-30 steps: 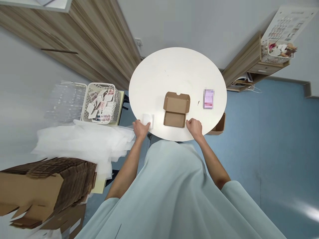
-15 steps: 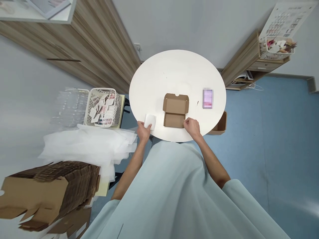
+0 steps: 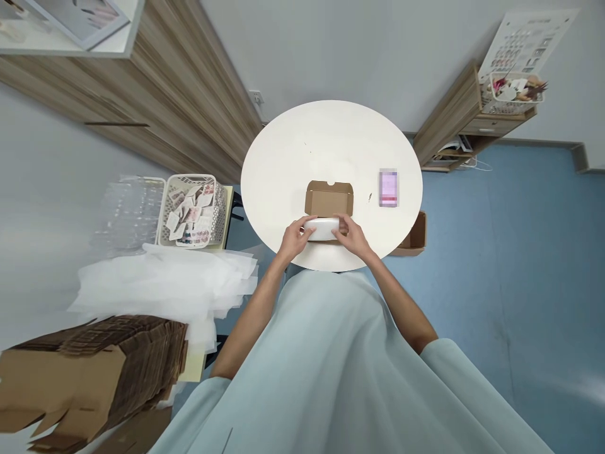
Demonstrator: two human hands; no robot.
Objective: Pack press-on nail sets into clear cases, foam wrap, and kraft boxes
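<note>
White packet, long axis left-right; left hand, right hand: fingers grip opposite ends.

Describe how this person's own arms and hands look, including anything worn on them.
The left hand and right hand are ungloved, with no ring, watch or bracelet that I can make out. The forearms are bare too. The left sleeve and right sleeve are wide, plain and pale blue-green, matching the loose garment.
</note>
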